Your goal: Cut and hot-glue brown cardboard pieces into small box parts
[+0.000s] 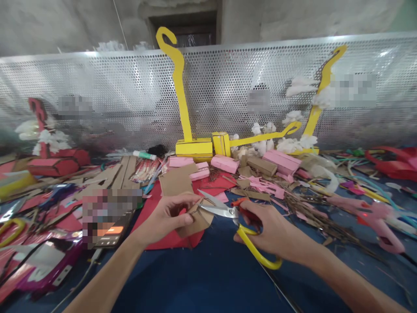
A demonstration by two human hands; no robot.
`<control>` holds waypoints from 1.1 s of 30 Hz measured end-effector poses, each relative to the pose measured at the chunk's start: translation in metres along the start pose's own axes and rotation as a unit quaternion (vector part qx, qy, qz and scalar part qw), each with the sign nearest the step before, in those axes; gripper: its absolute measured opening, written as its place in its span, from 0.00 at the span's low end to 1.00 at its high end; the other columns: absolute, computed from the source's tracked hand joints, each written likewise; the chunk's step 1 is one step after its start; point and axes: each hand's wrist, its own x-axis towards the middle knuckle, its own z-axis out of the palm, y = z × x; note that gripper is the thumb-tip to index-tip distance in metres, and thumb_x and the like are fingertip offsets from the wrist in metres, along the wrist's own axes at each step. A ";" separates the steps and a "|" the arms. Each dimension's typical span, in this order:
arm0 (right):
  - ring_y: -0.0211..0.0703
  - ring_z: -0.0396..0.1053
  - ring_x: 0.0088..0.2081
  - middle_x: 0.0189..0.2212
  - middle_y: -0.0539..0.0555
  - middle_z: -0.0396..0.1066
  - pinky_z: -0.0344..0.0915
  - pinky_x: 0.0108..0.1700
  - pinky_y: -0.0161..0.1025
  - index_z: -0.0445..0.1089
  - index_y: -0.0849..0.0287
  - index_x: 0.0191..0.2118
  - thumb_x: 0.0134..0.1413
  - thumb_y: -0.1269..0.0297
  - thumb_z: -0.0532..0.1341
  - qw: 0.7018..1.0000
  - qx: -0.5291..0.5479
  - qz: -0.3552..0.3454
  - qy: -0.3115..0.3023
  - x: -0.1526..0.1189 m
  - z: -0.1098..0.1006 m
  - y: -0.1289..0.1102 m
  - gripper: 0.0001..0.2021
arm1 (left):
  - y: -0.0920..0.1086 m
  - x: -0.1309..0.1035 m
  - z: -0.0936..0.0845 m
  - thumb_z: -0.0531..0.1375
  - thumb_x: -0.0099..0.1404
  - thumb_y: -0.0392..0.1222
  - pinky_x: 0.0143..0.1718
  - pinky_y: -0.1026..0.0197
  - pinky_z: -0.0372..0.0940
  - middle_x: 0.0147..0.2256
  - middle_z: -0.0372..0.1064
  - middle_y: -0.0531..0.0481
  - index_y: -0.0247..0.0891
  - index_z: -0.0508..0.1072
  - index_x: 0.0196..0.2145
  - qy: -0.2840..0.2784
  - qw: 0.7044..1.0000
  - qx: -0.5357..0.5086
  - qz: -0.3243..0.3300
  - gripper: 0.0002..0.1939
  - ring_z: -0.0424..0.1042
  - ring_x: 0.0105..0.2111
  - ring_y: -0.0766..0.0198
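In my left hand (172, 217) is a small piece of brown cardboard (200, 219), pinched between thumb and fingers. My right hand (270, 226) grips a pair of scissors (224, 210) with one red and one yellow handle loop. The blades are parted and reach to the cardboard's upper edge; whether they are biting into it I cannot tell. Beneath and behind the cardboard lies a sheet of red paper (159, 232). Another flat piece of cardboard (177, 179) rests on that sheet, just beyond my left hand.
Yellow paper hooks on boxy bases (193, 148) stand against a perforated metal panel (130, 87). Pink boxes (224, 163) sit before them. A pink glue gun (374, 217) and twigs (325, 226) lie at right. Left are a phone (114, 230) with a cable and paper scraps.
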 end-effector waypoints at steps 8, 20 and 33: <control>0.35 0.56 0.25 0.24 0.43 0.63 0.53 0.26 0.34 0.66 0.56 0.36 0.49 0.46 0.72 0.999 0.014 0.029 -0.029 0.002 0.002 0.000 0.22 | 0.000 0.000 0.000 0.71 0.61 0.47 0.47 0.59 0.65 0.50 0.77 0.44 0.46 0.81 0.51 0.029 0.999 -0.004 -0.013 0.20 0.73 0.48 0.56; 0.35 0.54 0.24 0.22 0.43 0.60 0.53 0.26 0.34 0.68 0.56 0.33 0.50 0.47 0.71 0.999 0.027 0.029 0.001 0.001 0.005 0.005 0.19 | -0.001 -0.003 -0.003 0.71 0.61 0.51 0.47 0.58 0.67 0.54 0.76 0.40 0.42 0.81 0.52 0.037 0.999 -0.004 -0.019 0.23 0.74 0.48 0.53; 0.41 0.64 0.32 0.34 0.50 0.70 0.61 0.34 0.38 0.64 0.55 0.40 0.49 0.51 0.72 0.999 0.009 0.041 0.005 0.001 0.011 -0.004 0.21 | 0.004 -0.003 -0.001 0.69 0.63 0.53 0.45 0.58 0.69 0.47 0.80 0.41 0.40 0.82 0.50 0.062 0.996 0.037 -0.049 0.21 0.75 0.45 0.54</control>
